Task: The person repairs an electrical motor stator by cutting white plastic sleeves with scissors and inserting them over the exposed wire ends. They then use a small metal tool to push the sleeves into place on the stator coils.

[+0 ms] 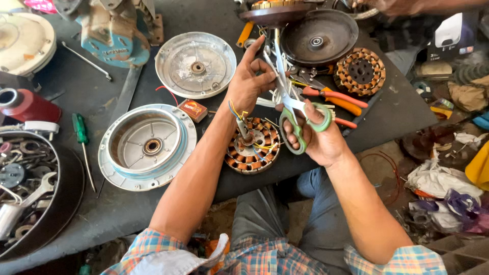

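Green-handled scissors sit in the right hand, fingers through the loops, blades pointing up. The left hand pinches thin wires; its fingertips hide their ends. Below the hands, a copper-wound coil ring lies on the dark tabletop.

Single view, head-worn camera. It looks steeply down from above the person's chest onto the dark grey metal workbench, facing away from the body toward the bench's far edge. Range is close: both bare forearms enter from the bottom edge and the hands sit at frame centre. The plaid shirt front and grey trousers fill the bottom edge. The littered ground right of the bench shows too. No second view shares the scene.
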